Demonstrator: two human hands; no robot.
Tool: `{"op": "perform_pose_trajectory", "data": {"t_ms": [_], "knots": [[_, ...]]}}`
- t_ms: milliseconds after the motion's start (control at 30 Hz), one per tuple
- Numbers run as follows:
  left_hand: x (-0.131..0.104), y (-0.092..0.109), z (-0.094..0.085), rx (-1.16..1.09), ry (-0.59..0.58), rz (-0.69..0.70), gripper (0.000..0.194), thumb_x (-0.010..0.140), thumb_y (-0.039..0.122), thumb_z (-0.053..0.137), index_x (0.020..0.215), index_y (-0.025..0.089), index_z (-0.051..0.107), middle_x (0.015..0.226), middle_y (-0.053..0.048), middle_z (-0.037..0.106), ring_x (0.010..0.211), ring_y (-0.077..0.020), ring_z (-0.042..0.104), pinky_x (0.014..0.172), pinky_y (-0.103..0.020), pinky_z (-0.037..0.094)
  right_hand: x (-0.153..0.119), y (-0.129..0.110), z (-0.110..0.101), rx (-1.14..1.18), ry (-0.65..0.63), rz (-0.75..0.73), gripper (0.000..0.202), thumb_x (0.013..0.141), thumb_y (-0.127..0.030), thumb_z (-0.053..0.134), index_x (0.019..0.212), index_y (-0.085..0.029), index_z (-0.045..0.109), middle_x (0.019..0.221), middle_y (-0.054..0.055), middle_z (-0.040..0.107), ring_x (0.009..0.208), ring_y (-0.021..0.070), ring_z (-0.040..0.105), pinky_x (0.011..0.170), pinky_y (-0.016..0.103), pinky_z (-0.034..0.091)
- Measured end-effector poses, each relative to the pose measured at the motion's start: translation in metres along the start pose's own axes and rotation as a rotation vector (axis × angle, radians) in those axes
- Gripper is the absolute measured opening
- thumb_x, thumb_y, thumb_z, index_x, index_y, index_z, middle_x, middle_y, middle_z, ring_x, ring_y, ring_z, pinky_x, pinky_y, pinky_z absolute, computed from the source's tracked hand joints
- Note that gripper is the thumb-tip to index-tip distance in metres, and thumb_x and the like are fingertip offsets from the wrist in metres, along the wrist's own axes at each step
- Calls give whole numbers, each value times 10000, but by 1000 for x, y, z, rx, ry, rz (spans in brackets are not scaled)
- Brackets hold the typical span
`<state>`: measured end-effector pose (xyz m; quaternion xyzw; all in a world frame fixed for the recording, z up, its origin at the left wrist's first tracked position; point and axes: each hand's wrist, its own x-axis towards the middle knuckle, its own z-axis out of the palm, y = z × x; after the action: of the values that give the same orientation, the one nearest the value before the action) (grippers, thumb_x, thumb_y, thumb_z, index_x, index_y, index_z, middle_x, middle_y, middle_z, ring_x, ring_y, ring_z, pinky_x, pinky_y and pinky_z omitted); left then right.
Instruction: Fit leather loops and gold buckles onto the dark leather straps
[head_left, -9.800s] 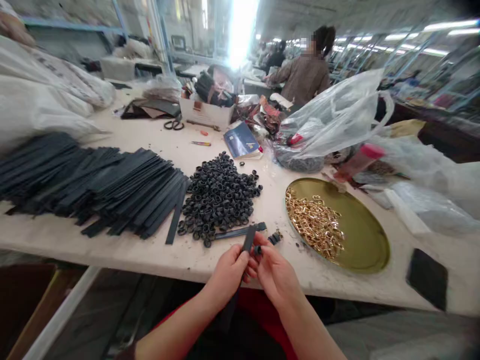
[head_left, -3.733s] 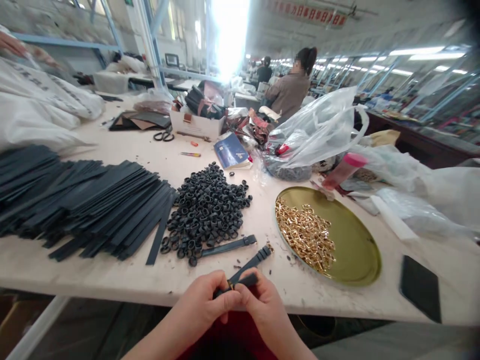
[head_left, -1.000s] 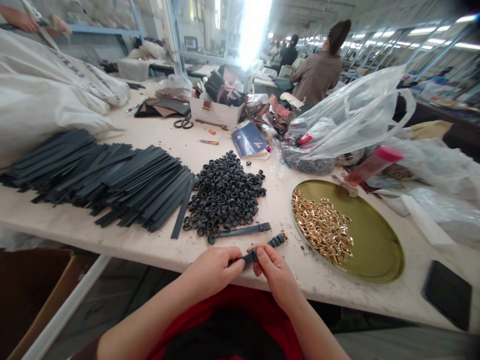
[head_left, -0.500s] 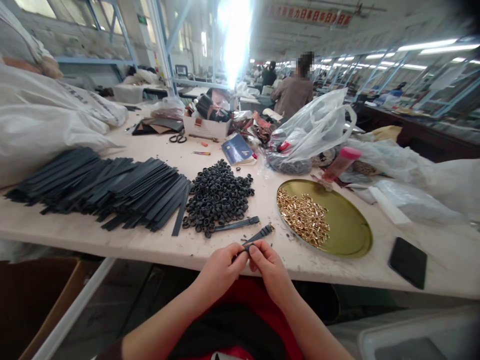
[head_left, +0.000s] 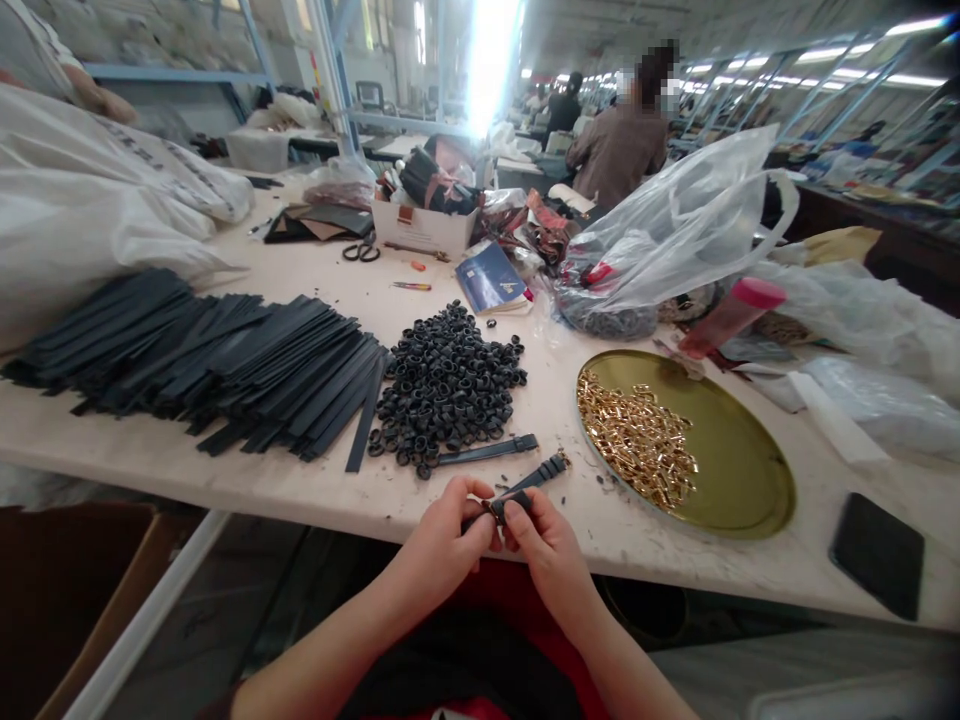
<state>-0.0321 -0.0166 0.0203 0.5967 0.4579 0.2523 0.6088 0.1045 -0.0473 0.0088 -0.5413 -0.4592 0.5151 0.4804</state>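
Near the table's front edge, my left hand point(head_left: 450, 525) and my right hand point(head_left: 540, 530) pinch a dark strap point(head_left: 516, 503) between them, with a small metal piece at its middle. Just behind my fingers lies another dark strap point(head_left: 547, 472) with a gold buckle, and a further strap point(head_left: 487, 452) rests beyond it. A heap of small black loops point(head_left: 450, 385) is behind these. Many flat black strips point(head_left: 277, 370) are piled to the left. Gold buckles point(head_left: 637, 440) cover the left part of a round golden tray point(head_left: 742, 450) on the right.
A black phone point(head_left: 877, 555) lies at the right front. Farther back are scissors point(head_left: 361, 252), a white box point(head_left: 424, 228), a blue booklet point(head_left: 491, 277), a clear plastic bag point(head_left: 675, 235) and a pink-capped container point(head_left: 731, 320). A person point(head_left: 619, 150) is in the background.
The view has shifted, so the tray and phone appear farther right. My hands have turned the strap slightly, and a metal piece now shows between my fingers.
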Motion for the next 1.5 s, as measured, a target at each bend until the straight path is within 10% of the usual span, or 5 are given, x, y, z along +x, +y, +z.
{"op": "perform_pose_trajectory", "data": {"t_ms": [500,667,900,1133,1500], "knots": [[23,9,-19,447,59,-75,184,731,356,534,802,186,549,719,10,614,661,-151,535,593,-243,373,23,13,-11,608,-335,520,330,684,-471,645,757,-175,518,599,-39,464,484,71,388,486,202,321],[15,13,-16,151,-62,-112,195,731,337,539,801,163,593,716,-5,634,659,-137,548,604,-233,408,17,10,-10,452,-184,342,295,730,-443,601,687,-185,463,613,-35,452,546,91,393,540,220,343],[-6,18,-11,-226,-91,-205,277,643,316,608,838,124,560,632,33,562,479,-61,436,480,-192,351,6,0,-10,-334,229,-75,195,740,-343,555,662,-209,436,554,-51,412,519,115,391,508,241,325],[-24,18,-8,-200,-141,-180,238,637,212,595,851,108,599,661,9,615,545,-89,520,560,-216,401,-15,-8,-19,-452,-177,-126,96,821,-291,447,790,-211,489,598,-39,472,539,119,429,503,233,322],[-31,8,0,-112,-266,-224,348,631,199,610,970,128,578,613,17,627,586,-126,581,566,-226,414,-36,-3,-28,-456,-303,-175,56,776,-197,494,736,-209,531,651,-26,532,577,119,460,528,232,343]]}}
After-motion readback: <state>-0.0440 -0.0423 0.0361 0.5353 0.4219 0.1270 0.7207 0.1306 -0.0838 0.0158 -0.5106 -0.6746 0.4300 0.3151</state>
